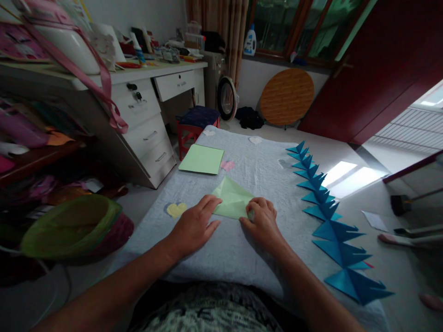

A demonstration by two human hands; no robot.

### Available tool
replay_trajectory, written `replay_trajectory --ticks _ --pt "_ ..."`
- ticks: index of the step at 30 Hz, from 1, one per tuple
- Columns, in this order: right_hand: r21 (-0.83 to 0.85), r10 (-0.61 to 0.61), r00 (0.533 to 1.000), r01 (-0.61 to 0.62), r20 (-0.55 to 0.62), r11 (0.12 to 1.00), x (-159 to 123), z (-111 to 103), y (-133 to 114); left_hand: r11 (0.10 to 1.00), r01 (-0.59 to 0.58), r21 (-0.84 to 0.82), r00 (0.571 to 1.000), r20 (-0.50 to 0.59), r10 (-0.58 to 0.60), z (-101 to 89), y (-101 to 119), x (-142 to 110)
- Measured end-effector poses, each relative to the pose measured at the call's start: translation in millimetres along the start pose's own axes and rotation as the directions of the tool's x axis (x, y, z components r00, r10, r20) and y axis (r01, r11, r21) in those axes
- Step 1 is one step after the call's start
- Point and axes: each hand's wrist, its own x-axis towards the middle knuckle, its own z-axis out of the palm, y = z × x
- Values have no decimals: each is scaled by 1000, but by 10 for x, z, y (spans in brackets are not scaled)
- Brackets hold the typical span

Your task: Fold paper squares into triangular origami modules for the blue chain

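A light green sheet of paper point(231, 196), creased with a point at the far side, lies on the cloth-covered table in front of me. My left hand point(195, 221) rests at its left edge, fingers stretched out and thumb apart, holding nothing. At the right edge of the sheet, my right hand point(263, 219) is closed with fingers curled. A small pale end shows between its thumb and fingers; what it belongs to is hidden. Farther back and to the left lies a stack of green square paper point(202, 159).
A row of several folded blue paper birds point(323, 210) runs along the table's right side. The cloth point(256, 161) has heart patches. A green-lined bin point(69, 226) stands at left below a white desk point(145, 133). A stool point(197, 120) is behind the table.
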Motion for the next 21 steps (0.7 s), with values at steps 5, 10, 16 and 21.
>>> replay_trajectory --ticks 5,10,16,21 --pt "124 -152 981 167 -122 978 -78 54 -47 989 -19 -149 996 87 32 36 151 239" --pt "41 -345 929 353 -133 935 -104 -26 -2 970 -99 -222 994 25 107 14 140 318" --pt "-187 -328 930 297 -164 936 -107 -184 191 915 -144 -376 989 -74 125 -111 -18 327" --pt "-188 -395 892 359 -221 914 -159 -280 204 845 -64 -531 996 13 84 -99 -154 369"
